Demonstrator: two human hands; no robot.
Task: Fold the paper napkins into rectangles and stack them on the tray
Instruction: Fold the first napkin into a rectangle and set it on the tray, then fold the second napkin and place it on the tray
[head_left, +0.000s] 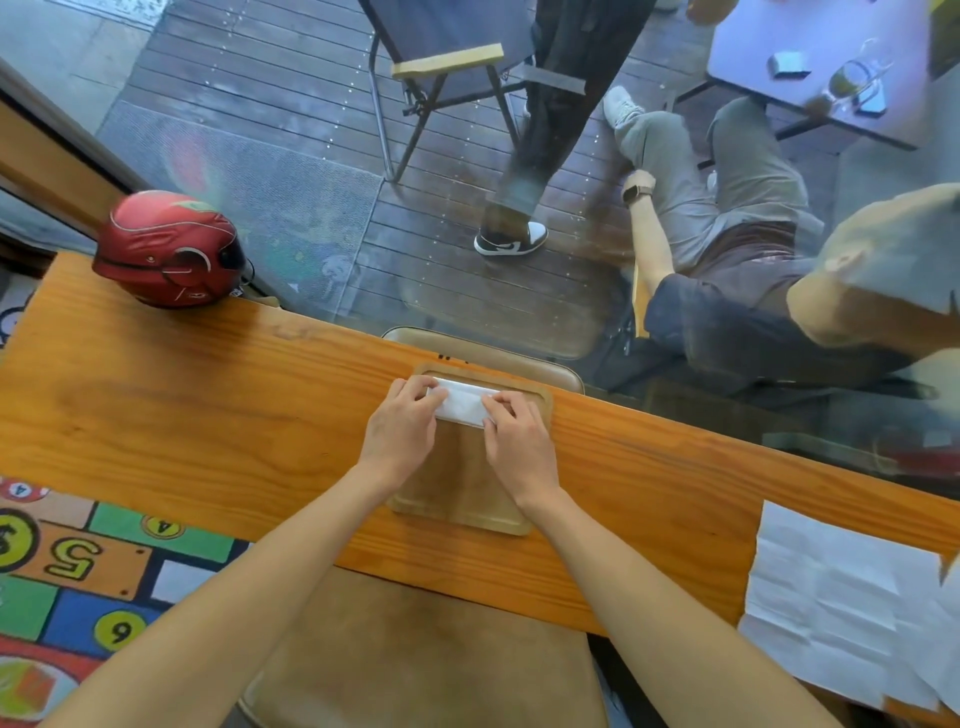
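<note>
A wooden tray lies on the wooden counter in front of me. At its far end rests a white napkin folded into a narrow rectangle. My left hand pinches the napkin's left end and my right hand presses fingertips on its right end. Both hands partly cover the napkin. Unfolded, creased white napkins lie flat on the counter at the right edge.
A red helmet sits on the counter's far left corner. A glass pane runs along the counter's far edge, with people and chairs beyond it. A brown chair seat is below me, and a colourful numbered rug covers the floor at left.
</note>
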